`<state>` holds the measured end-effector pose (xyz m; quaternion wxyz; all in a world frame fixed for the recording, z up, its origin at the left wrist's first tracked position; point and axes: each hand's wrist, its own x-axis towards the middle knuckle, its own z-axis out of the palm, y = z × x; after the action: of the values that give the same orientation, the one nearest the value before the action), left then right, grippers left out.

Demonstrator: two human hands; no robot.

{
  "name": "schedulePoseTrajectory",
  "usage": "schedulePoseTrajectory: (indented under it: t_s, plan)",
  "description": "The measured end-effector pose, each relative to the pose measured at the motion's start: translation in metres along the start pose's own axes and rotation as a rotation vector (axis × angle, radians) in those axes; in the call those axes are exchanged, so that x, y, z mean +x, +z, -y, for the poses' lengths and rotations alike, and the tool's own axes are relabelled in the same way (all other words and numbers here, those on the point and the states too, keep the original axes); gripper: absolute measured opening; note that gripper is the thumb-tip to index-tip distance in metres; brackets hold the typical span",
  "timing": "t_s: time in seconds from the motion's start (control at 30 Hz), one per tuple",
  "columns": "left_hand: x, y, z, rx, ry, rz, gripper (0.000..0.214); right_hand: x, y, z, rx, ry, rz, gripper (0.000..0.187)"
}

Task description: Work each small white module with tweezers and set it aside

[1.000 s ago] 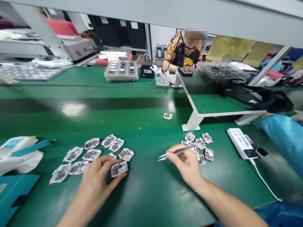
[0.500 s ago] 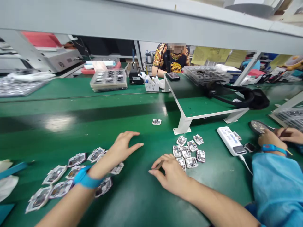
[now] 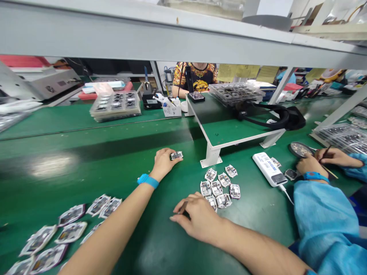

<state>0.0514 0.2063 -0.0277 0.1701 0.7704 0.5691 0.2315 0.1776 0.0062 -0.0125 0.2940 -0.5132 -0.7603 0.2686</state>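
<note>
My left hand (image 3: 164,162), with a blue wristband (image 3: 147,180), is stretched far forward on the green mat and closed on a lone small framed part (image 3: 176,155). My right hand (image 3: 197,217) rests on the mat near me, fingers curled round the tweezers (image 3: 182,207), only a short piece of which shows. Just beyond my right hand lies a cluster of several small parts (image 3: 219,186). A larger spread of the same parts (image 3: 69,225) lies at the lower left beside my left forearm.
A white stand with a green top (image 3: 229,131) rises just right of my left hand. A white power bank (image 3: 268,173) with a cable lies to its right. A co-worker's hands and blue sleeve (image 3: 321,206) work at the right. Part trays (image 3: 116,105) sit beyond.
My left hand has left the left spread, reached forward and closed on the lone part. My right hand has drawn back with the tweezers tucked under its fingers. The view has tilted up.
</note>
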Motion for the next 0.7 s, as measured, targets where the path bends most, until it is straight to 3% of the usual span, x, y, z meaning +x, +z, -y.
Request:
schedulePoseTrajectory:
  t_s: [0.17,0.37,0.6,0.7]
  plan:
    - [-0.033,-0.013,-0.004,-0.227,-0.06,0.024,0.033,0.0,-0.004,0.005,-0.022,-0.008,0.031,0.013]
    - [-0.096,-0.03,-0.015,-0.598,-0.127,0.142,0.043,-0.003,-0.002,0.003,-0.014,-0.055,-0.013,0.011]
    - [-0.164,-0.05,-0.017,-0.849,-0.258,0.265,0.048,-0.004,-0.016,0.013,0.318,-0.045,-0.338,0.005]
    - [-0.187,-0.05,-0.023,-0.903,-0.286,0.316,0.044,-0.004,-0.018,0.015,0.441,-0.032,-0.392,0.006]
